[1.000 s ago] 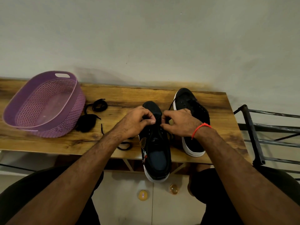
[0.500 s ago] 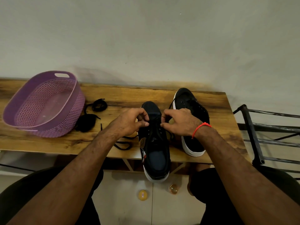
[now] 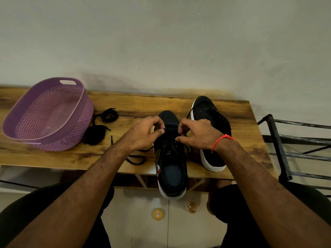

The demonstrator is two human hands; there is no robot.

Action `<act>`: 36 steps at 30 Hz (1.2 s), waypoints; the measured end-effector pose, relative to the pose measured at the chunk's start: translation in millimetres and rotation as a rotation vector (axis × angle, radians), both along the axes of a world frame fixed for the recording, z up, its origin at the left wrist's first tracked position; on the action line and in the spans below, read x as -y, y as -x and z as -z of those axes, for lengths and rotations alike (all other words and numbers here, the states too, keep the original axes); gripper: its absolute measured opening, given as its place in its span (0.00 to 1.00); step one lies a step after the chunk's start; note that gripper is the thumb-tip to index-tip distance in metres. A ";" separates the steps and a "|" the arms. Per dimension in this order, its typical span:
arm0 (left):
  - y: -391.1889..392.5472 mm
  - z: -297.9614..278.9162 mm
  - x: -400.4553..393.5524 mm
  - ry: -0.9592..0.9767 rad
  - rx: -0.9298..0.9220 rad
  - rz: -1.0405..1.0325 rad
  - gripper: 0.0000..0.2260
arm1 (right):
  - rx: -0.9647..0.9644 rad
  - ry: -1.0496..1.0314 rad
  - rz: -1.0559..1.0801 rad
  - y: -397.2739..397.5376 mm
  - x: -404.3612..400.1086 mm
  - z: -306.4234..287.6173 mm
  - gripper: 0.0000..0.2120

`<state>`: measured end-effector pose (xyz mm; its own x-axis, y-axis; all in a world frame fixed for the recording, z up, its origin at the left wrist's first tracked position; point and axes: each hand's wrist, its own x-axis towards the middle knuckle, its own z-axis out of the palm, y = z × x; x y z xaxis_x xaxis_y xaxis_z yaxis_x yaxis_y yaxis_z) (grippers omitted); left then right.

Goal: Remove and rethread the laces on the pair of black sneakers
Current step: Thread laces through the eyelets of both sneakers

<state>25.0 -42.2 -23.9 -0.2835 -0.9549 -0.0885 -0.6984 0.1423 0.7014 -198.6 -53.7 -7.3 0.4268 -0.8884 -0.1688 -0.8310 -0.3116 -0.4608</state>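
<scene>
A black sneaker (image 3: 171, 169) with a white sole lies in front of me, its heel hanging over the table's front edge. My left hand (image 3: 145, 133) and my right hand (image 3: 197, 134) both hover over its toe end, each pinching the black lace (image 3: 171, 125) that runs between them across the front eyelets. A loose stretch of that lace (image 3: 136, 159) trails on the table to the left of the shoe. The second black sneaker (image 3: 209, 126) stands to the right, without a lace in its visible eyelets. A bundled spare lace (image 3: 102, 126) lies beside the basket.
A purple perforated basket (image 3: 53, 140) stands on the left of the wooden table (image 3: 134, 106). A black metal rack (image 3: 286, 149) is right of the table. A wall is close behind. On the floor lie a yellow cap (image 3: 157, 214) and a small amber object (image 3: 191, 207).
My left hand has drawn back slightly to the left, widening the gap between the hands. The right hand stays put with its fingers a little more spread. Both shoes are unmoved.
</scene>
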 end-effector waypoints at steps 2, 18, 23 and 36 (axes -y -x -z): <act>0.0 -3.2 0.7 -0.023 0.006 -0.021 0.01 | -0.013 0.011 -0.010 0.0 0.1 0.2 0.10; -21.7 -16.6 3.6 -0.262 0.179 0.097 0.05 | -0.094 0.001 -0.024 -0.1 2.0 0.9 0.05; -4.1 -9.3 -1.2 -0.215 0.136 0.195 0.05 | -0.115 -0.011 -0.046 -0.8 0.5 -2.9 0.04; -21.5 -25.5 2.8 -0.290 0.200 0.107 0.08 | 0.015 -0.059 -0.036 1.8 -2.4 -10.3 0.08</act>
<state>46.6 -45.0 1.6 -0.3306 -0.8477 -0.4148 -0.8176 0.0377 0.5746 -200.4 -51.3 3.0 0.4615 -0.8610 -0.2137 -0.8127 -0.3136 -0.4911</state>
